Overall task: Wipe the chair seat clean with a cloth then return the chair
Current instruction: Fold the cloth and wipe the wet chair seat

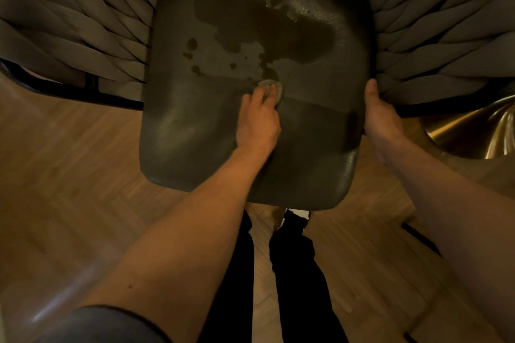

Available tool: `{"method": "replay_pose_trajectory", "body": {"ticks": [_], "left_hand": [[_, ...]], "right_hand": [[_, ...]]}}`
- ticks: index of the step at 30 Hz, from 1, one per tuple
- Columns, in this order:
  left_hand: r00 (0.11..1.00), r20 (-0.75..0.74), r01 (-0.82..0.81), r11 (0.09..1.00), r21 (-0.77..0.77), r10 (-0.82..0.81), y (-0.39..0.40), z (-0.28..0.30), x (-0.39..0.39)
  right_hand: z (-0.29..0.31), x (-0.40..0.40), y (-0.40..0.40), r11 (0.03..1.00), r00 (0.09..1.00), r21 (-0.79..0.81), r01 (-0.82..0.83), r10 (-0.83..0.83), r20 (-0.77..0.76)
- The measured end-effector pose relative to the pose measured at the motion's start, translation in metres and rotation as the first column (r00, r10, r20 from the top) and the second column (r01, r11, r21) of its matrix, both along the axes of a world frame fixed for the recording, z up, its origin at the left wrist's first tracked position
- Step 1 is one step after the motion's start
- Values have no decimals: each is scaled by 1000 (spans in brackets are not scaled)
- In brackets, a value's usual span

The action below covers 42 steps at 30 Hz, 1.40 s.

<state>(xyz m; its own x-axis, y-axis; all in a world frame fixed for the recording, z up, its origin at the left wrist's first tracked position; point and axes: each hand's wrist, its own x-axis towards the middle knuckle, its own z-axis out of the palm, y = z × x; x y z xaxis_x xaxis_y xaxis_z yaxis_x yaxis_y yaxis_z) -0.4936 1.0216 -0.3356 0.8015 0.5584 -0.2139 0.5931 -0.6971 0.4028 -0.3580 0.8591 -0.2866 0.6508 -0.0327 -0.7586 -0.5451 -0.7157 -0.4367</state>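
A dark leather-like chair seat fills the middle of the view, with woven grey rope sides curving around it. A large brown spill and several small drops lie on the far half of the seat. My left hand presses a small pale cloth onto the seat at the near edge of the spill; most of the cloth is hidden under my fingers. My right hand grips the seat's right edge, thumb on top.
Wooden parquet floor surrounds the chair. A shiny brass dome-shaped base stands close on the right. The chair's black metal frame runs along the left. My legs in dark trousers stand just in front of the seat.
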Motion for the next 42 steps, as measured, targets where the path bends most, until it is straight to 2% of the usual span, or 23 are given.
{"method": "replay_pose_trajectory", "body": {"ticks": [2,5,7,12,15,17,21,27,42], "left_hand": [[997,-34,70,997,-16,-71,-23,0,16],[980,-40,196,980,-31,-197,-63,2,38],[970,-34,237,970,-50,-239,-89,3,48],[954,-19,295,948,-123,-299,-121,5,62],[948,-12,315,941,-121,-319,-122,5,63],[933,6,359,928,-95,-361,-114,5,61],[879,-19,476,879,-16,-476,-87,9,55],[912,-100,404,914,39,-399,-40,10,41],[961,-271,130,960,250,-59,127,8,-45]], "right_hand": [[-6,5,-5,998,999,40,39,-38,-21],[-68,24,-31,990,993,95,102,-95,-74],[-87,29,-41,984,987,125,131,-117,-111],[-29,11,-19,967,979,191,167,-140,-148],[-25,9,-16,972,980,162,171,-152,-126],[-31,10,-17,979,989,157,132,-120,-83],[-21,9,-8,991,992,69,-112,108,61],[-20,19,13,964,953,-69,-257,265,150],[-27,15,41,946,950,-227,-231,269,155]]}}
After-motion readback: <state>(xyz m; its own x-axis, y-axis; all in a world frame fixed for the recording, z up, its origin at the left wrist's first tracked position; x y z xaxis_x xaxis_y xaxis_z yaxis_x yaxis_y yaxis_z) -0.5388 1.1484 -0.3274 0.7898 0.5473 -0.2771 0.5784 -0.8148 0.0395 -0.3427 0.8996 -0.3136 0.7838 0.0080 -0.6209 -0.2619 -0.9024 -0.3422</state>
